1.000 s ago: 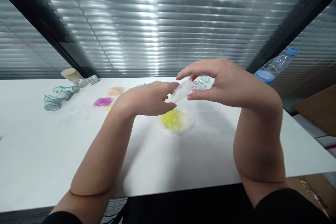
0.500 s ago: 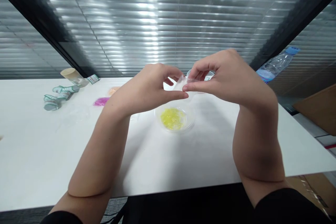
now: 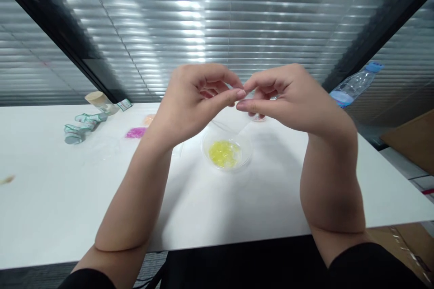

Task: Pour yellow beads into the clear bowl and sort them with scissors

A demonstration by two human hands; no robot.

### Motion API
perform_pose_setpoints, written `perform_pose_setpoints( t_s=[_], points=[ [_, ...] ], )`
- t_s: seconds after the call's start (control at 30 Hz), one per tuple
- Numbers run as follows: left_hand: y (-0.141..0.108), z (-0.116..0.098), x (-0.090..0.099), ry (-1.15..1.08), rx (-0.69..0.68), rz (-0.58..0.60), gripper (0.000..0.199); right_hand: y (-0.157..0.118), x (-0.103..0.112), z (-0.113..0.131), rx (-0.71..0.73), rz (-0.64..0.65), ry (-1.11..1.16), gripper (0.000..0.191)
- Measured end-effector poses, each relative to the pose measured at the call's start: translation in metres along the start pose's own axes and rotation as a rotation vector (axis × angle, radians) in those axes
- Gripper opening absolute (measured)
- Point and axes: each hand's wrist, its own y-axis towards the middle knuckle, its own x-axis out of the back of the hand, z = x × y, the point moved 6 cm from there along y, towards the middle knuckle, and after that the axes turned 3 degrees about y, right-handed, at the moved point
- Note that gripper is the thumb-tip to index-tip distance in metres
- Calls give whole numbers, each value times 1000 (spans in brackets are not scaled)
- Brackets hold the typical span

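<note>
My left hand (image 3: 203,99) and my right hand (image 3: 285,95) meet fingertip to fingertip above the table. Thumb and index finger of the left are pinched together; those of the right close around the same spot. A clear plastic bag (image 3: 228,123), thin and hard to make out, hangs from the fingertips. Below it a clear round bowl (image 3: 244,159) stands on the white table, with a yellow, shiny, jelly-like mass (image 3: 223,153) in it. Behind the right fingers, a clear container with small reddish bits (image 3: 258,118) is mostly hidden.
To the left lie a magenta packet (image 3: 135,132), a peach-coloured packet (image 3: 148,119), small jars with green ties (image 3: 73,134) and a jar with a beige lid (image 3: 96,98). A plastic bottle (image 3: 354,86) stands at the right. Window blinds (image 3: 210,22) rise behind the table (image 3: 237,207).
My left hand has moved up and right, and its fingertips have come together with those of my right hand. The clear bag hangs lower between them. My right hand has barely moved.
</note>
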Motion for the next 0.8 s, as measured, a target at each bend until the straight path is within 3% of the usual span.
perform_pose_setpoints(
  t_s=[0.1, 0.2, 0.33, 0.4, 0.43, 0.5, 0.57, 0.6, 0.67, 0.7, 0.77, 0.8],
  points=[
    [-2, -4, 5, -87, -49, -113, 15, 2, -3, 2, -11, -37, 29, 26],
    [-4, -4, 13, -138, -8, -215, 20, 2, -6, 8, 13, -70, 71, 28],
    [-12, 12, 48, -182, 77, -393, 25, -5, 2, 13, 16, -159, 39, 26],
    [-20, 36, 63, -119, 205, -321, 26, -10, 11, 13, 20, -189, 22, 24],
    [-26, 53, 65, -52, 312, -216, 28, -12, 14, 12, 28, -173, 19, 23],
    [-44, 89, 71, 109, 492, -92, 38, -11, 11, 8, 29, -53, 3, 19],
    [-67, 127, 64, 321, 679, 93, 52, -7, -7, -2, -15, 169, -43, 15],
    [-75, 141, 58, 473, 700, 170, 57, -4, -21, -9, -61, 308, -80, 13],
    [-84, 156, 48, 777, 687, 106, 61, 3, -51, -26, -174, 507, -184, 13],
    [-85, 160, 38, 856, 677, 73, 53, 6, -66, -36, -259, 599, -278, 17],
    [-81, 162, 10, 842, 630, 85, 41, 9, -96, -53, -380, 819, -458, 28],
    [-74, 159, -6, 808, 549, 110, 39, 12, -107, -56, -388, 850, -485, 29]
  ],
)
